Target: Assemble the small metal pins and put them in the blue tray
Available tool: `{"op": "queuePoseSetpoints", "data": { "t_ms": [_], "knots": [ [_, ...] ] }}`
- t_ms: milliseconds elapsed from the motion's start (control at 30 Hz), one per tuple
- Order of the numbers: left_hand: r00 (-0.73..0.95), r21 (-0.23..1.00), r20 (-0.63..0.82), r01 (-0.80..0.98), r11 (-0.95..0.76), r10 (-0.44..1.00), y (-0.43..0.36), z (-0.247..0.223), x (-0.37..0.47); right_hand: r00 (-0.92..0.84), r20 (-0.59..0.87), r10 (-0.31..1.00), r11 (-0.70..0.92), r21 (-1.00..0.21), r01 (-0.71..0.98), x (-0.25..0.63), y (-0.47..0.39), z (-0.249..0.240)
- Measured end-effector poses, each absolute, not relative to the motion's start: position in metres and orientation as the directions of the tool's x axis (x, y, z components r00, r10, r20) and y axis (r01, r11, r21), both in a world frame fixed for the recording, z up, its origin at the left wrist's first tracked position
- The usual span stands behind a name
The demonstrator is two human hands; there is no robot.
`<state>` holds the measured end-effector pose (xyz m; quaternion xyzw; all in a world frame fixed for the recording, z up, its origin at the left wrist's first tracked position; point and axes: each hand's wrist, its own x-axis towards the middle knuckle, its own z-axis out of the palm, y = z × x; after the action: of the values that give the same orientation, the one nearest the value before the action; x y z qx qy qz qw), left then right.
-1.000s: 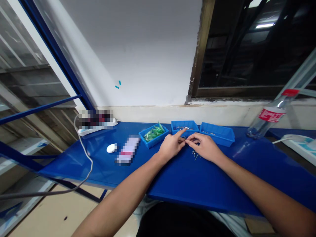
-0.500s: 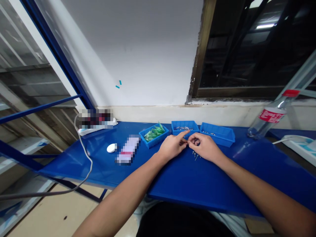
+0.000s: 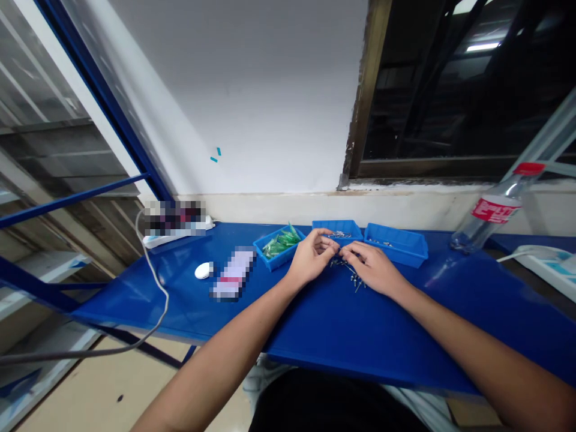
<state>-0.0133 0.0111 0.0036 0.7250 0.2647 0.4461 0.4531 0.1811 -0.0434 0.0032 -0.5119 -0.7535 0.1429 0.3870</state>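
Head view, from the left: one white power strip is lying by the wall, and one grey cable is hanging over the edge of the blue table. One round white object and one pale, pixelated rectangle are resting nearby.

Of three blue bins, the first bin is holding green pieces, too jumbled to count. Just beside it, the left hand is reaching in with its fingers curled and its thumb near the forefinger. The middle bin is sitting behind both hands, holding slim metal pieces, several but uncountable.

The right hand is meeting the left, its fingers bent and its tips drawn close. Both hands seem to be handling something small, though the view is poor and one cannot tell whether either is gripping a piece. Such close fingertip work is probably calling for a light, exact pinch. The loose metal pieces, an uncounted cluster, are lying on the table beside and partly beneath the right hand.

The right-hand bin is holding a few metal bits. Farther right, one red-capped bottle is standing.
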Motion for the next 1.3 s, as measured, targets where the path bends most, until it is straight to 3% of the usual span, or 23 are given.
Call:
{"op": "queuePoseSetpoints", "data": {
  "t_ms": [100,233,367,500,600,767,967,1300],
  "knots": [
    [0.466,0.894,0.403,-0.018,-0.447,0.788,0.011,0.005,-0.014,-0.208,0.377,0.902,0.420,-0.660,0.623,0.182,-0.040,-0.003],
    [0.475,0.823,0.426,0.150,-0.548,0.770,0.009,0.008,-0.016,-0.103,0.280,0.954,0.297,-0.851,0.434,0.186,-0.032,-0.009],
    [0.637,0.600,0.430,0.328,-0.730,0.640,0.006,0.006,-0.018,-0.016,0.205,0.979,0.203,-0.945,0.255,0.190,-0.025,-0.006],
    [0.759,0.415,0.387,0.364,-0.834,0.524,0.007,0.002,-0.019,0.104,0.066,0.992,0.051,-0.989,0.141,0.190,-0.021,-0.001],
    [0.783,0.382,0.385,0.346,-0.857,0.488,0.010,0.000,-0.019,0.143,0.041,0.989,0.017,-0.986,0.163,0.189,-0.021,-0.001],
    [0.791,0.397,0.388,0.319,-0.861,0.472,0.016,-0.002,-0.020,0.053,0.168,0.984,0.142,-0.935,0.324,0.190,-0.024,-0.005],
    [0.757,0.418,0.374,0.378,-0.826,0.536,0.018,-0.003,-0.022,0.005,0.282,0.960,0.244,-0.842,0.482,0.191,-0.029,-0.004],
    [0.655,0.499,0.390,0.441,-0.746,0.647,0.019,-0.003,-0.022,-0.011,0.324,0.946,0.268,-0.764,0.587,0.187,-0.038,0.000]
  ]
}}
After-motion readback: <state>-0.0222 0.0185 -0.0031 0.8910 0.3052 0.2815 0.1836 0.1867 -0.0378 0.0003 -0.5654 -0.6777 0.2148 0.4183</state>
